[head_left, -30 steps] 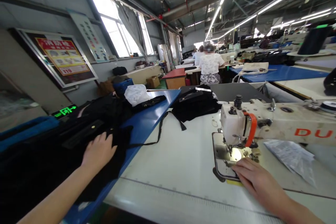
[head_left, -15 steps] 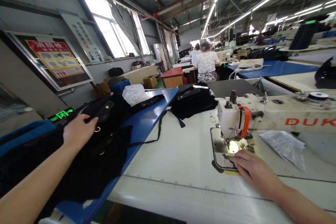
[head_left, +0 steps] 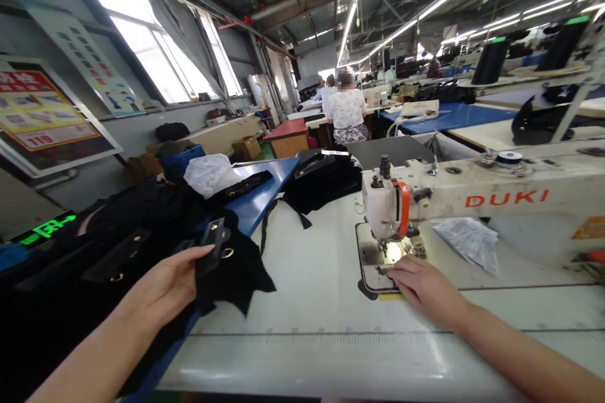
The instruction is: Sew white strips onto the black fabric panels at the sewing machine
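My left hand (head_left: 165, 293) pinches a black fabric piece (head_left: 236, 271) by a dark glossy patch with a gold ring on it. The piece hangs over the left edge of the white sewing table (head_left: 302, 302). At the sewing machine (head_left: 382, 201), my right hand (head_left: 420, 286) rests by the lit needle plate (head_left: 371, 249), just in front of the presser foot. Its fingers are bent together, and whatever may be between them is hidden. More black fabric pieces (head_left: 118, 255) with gold rings lie piled under and beyond my left arm.
Another black stack (head_left: 321, 179) lies at the table's back edge, with a black strap near it. A clear plastic packet (head_left: 467, 242) sits under the machine arm. A white plastic bag (head_left: 210, 173) lies on the blue board (head_left: 278, 179). Farther off, a person (head_left: 347, 110) sits facing away.
My left hand has lifted a black piece off the pile and brought it right, toward the white table. My right hand stays by the needle plate. The view has turned right.
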`<state>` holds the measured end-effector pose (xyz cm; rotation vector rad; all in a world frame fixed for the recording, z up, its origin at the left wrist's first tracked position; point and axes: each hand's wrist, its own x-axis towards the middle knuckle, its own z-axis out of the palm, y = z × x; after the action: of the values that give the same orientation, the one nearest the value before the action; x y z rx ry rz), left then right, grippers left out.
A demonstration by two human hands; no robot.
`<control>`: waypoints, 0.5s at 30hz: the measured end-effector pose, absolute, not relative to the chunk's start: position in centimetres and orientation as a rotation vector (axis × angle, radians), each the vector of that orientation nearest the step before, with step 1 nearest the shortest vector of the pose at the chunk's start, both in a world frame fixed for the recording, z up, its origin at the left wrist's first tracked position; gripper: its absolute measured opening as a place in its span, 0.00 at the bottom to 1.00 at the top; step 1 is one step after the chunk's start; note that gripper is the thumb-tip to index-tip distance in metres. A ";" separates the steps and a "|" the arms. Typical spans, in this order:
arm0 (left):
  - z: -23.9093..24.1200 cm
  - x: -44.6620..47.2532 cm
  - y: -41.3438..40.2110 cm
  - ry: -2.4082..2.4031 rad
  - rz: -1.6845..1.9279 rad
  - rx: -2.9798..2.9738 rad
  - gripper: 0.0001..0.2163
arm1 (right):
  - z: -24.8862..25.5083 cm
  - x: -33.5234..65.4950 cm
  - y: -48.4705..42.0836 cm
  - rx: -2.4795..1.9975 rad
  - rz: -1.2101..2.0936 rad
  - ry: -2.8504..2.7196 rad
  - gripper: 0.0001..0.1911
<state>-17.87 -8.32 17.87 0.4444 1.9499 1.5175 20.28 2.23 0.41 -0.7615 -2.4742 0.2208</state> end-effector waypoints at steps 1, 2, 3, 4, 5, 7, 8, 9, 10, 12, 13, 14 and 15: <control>17.4 -16.4 -8.1 1.826 1.524 0.365 0.10 | 0.5 20.3 2.3 -0.764 0.223 -2.476 0.15; 16.8 -15.0 -7.8 1.715 1.555 0.304 0.11 | 0.6 20.2 2.3 -0.761 0.225 -2.480 0.14; 16.1 -13.5 -7.6 1.621 1.608 0.264 0.13 | 0.7 20.2 2.2 -0.758 0.233 -2.479 0.14; 15.2 -12.1 -7.5 1.560 1.657 0.243 0.14 | 0.8 20.2 2.1 -0.758 0.250 -2.468 0.14; 14.2 -10.7 -7.4 1.516 1.688 0.218 0.14 | 0.9 20.1 1.8 -0.756 0.276 -2.448 0.13; 11.7 -8.2 -7.4 1.466 1.676 0.120 0.13 | 1.1 19.8 1.1 -0.750 0.354 -2.388 0.13; 10.5 -7.2 -7.4 1.466 1.627 0.057 0.12 | 1.1 19.7 0.7 -0.746 0.401 -2.354 0.13; 9.3 -6.3 -7.5 1.482 1.558 -0.002 0.11 | 1.1 19.5 0.2 -0.748 0.446 -2.324 0.13; 8.3 -5.6 -7.6 1.500 1.480 -0.041 0.10 | 1.1 19.4 -0.1 -0.755 0.486 -2.303 0.13; 7.0 -4.6 -8.0 1.517 1.346 -0.044 0.11 | 1.0 19.2 -0.6 -0.793 0.546 -2.270 0.13; 6.7 -4.3 -8.2 1.516 1.309 -0.018 0.11 | 1.0 19.1 -0.8 -0.820 0.563 -2.253 0.14; 6.5 -4.0 -8.5 1.515 1.282 0.006 0.12 | 1.1 19.1 -0.9 -0.844 0.571 -2.238 0.14; 6.4 -3.8 -9.0 1.511 1.248 0.018 0.12 | 1.2 19.2 -1.1 -0.861 0.569 -2.225 0.15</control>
<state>-3.81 -8.97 6.36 0.0179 1.5109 1.2481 19.17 -1.08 1.24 -0.8612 -2.2251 0.5685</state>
